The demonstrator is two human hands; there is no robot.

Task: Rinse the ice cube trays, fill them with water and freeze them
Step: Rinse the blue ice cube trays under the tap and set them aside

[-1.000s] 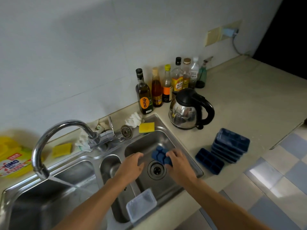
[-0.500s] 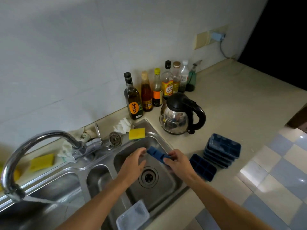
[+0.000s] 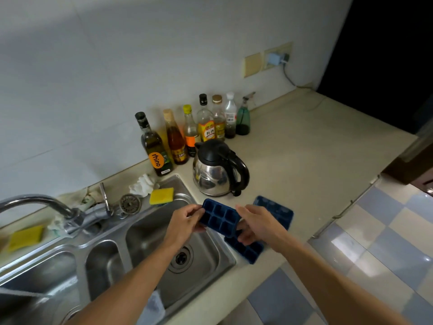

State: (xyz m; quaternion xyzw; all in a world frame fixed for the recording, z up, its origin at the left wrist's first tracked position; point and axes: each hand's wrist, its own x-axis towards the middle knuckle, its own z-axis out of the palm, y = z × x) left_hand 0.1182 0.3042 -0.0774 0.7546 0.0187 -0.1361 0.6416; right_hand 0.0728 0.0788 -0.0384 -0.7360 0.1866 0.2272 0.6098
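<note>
We see the blue ice cube tray (image 3: 219, 220) held in the air over the right rim of the sink (image 3: 150, 233), its cavities facing up toward us and its long axis running left to right, the right end dipping a little nearer to us. The left hand (image 3: 184, 227) pinches the left short end, thumb on the top rim and fingers curled beneath. The right hand (image 3: 260, 227) grips the other end, thumb across the upper edge and fingers curled under, hiding that end of the tray. Just below the right hand a second tray (image 3: 248, 250) lies on the counter (image 3: 304, 160) close to the sink edge, and a stack of trays (image 3: 278, 212) sits just behind that hand. The kettle (image 3: 216, 174) stands near, beyond the held tray, apart from it. The right basin lies open below the left hand, and bare counter runs right of the kettle.
</note>
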